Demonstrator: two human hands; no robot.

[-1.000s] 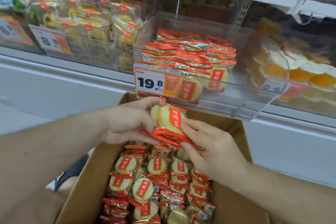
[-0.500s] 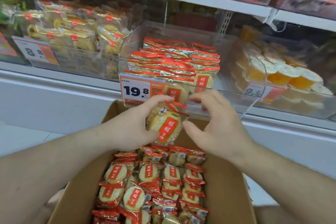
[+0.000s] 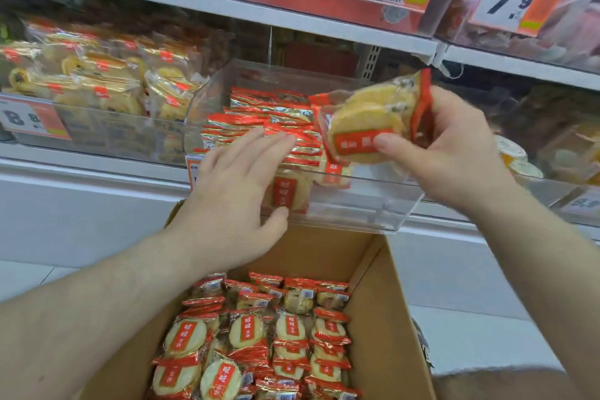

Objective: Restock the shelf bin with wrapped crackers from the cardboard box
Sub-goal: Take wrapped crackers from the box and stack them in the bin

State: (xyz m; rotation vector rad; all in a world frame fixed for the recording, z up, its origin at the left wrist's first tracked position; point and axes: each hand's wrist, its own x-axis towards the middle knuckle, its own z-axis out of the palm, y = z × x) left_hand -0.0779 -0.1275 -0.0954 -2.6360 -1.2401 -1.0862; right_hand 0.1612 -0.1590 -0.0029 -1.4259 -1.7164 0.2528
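My right hand (image 3: pixel 454 153) grips a small stack of wrapped crackers (image 3: pixel 373 120), clear packets with red ends and a red label, held over the right part of the clear shelf bin (image 3: pixel 357 204). Rows of the same packets (image 3: pixel 269 127) fill the bin's left and middle. My left hand (image 3: pixel 237 185) is spread with nothing in it, fingers over the bin's front rim above the stacked packets. Below, the cardboard box (image 3: pixel 383 318) holds several rows of wrapped crackers (image 3: pixel 259 341).
A neighbouring bin of yellow wrapped biscuits (image 3: pixel 107 81) stands to the left, and a bin of cup snacks (image 3: pixel 519 156) to the right. A white shelf (image 3: pixel 292 16) with price tags runs overhead. White floor lies on both sides of the box.
The cracker packets passed from between both hands to my right hand alone and rose from above the box to over the bin. My left hand let go and spread over the bin's front.
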